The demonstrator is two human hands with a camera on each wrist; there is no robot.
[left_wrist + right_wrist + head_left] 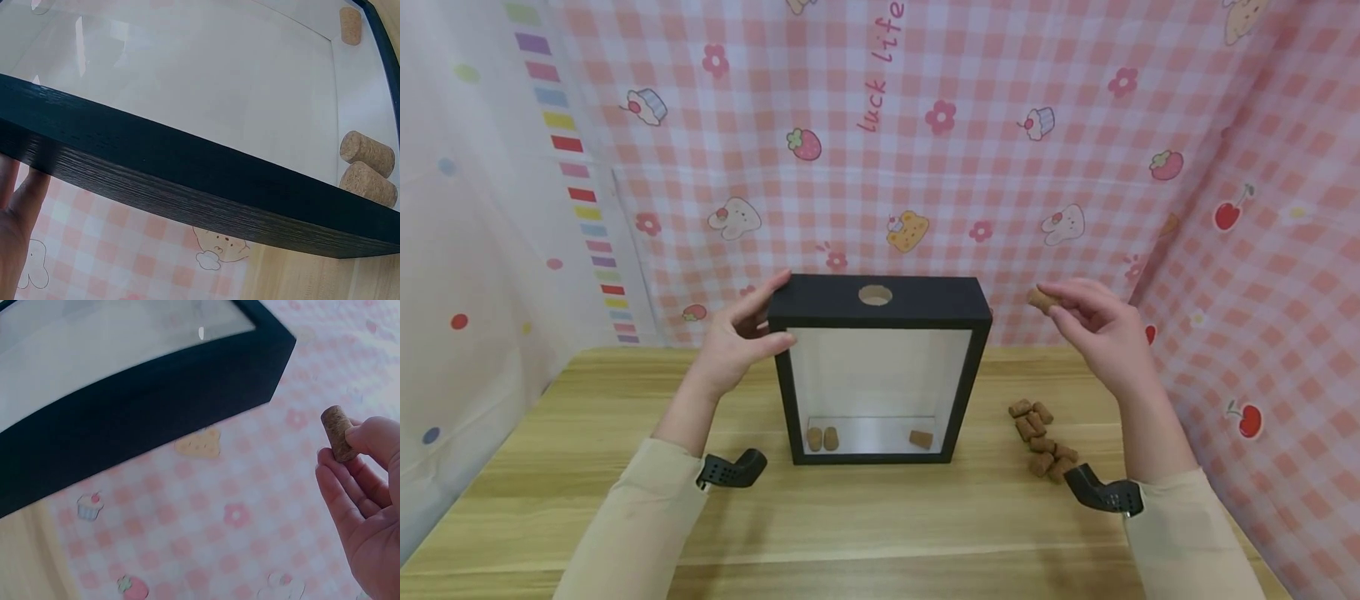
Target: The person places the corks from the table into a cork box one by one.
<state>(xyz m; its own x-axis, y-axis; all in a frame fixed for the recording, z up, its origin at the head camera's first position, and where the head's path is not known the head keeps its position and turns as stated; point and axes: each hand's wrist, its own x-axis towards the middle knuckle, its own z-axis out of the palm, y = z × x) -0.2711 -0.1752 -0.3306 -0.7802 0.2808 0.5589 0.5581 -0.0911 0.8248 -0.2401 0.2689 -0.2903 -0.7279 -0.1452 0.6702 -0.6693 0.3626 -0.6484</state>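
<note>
A black shadow box frame [880,312] with a clear front stands upright on the table, a round hole [876,295] in its top. Inside, at the bottom, two corks [823,439] stand side by side at the left, and another cork [921,438] lies at the right. My left hand [733,342] grips the frame's upper left corner, thumb on the front and fingers round the side. To the right of the frame, at about the height of its top, my right hand [1101,333] pinches a cork [338,432] between thumb and fingers.
Several loose corks [1037,442] lie in a pile on the wooden table [880,533], right of the frame and below my right hand. A pink checked cloth [925,192] hangs behind the table and along its right side. A white dotted curtain [482,208] hangs at the left.
</note>
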